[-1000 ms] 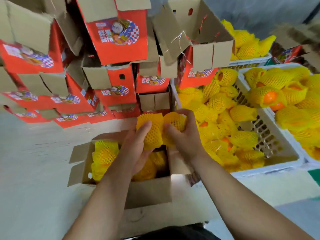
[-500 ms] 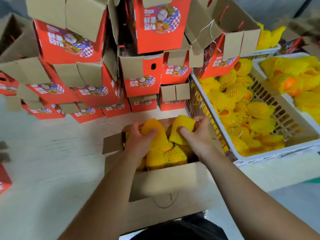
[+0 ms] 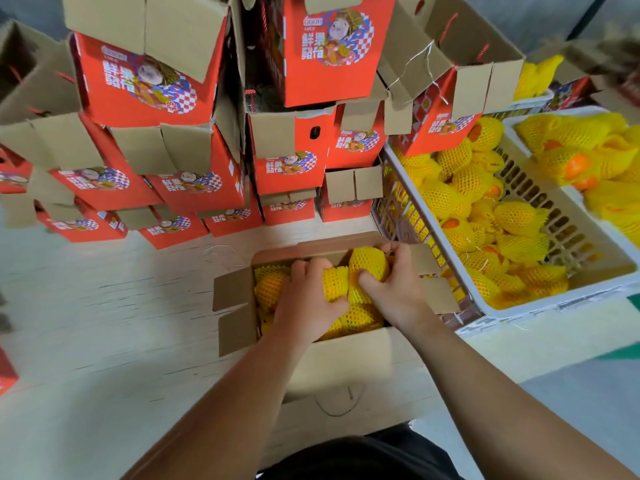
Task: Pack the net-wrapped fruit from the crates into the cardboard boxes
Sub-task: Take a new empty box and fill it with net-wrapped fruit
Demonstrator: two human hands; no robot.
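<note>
Hands: your left hand (image 3: 306, 303) and right hand (image 3: 398, 285) are both reaching down into the open cardboard box (image 3: 349, 362) directly in front of you.
Left hand: your fingers are curling over one net-wrapped fruit (image 3: 335, 283) in the middle of the box, with your thumb lying along its near side.
Right hand: you are gripping a second wrapped fruit (image 3: 369, 263) at the far right of the box, thumb on its near face and fingers wrapping round the far side.
Fruit under the hands: the two pieces are touching each other, sitting on top of other yellow-netted fruit (image 3: 268, 289) already lying in the box.
Crate: a white slatted crate (image 3: 561, 237) is standing just right of the box, holding more netted fruit.
Second crate: another white crate (image 3: 512, 123) with fruit is sitting beyond it, further right.
Stack: red printed boxes (image 3: 194, 181) with open flaps are standing piled behind the box.
</note>
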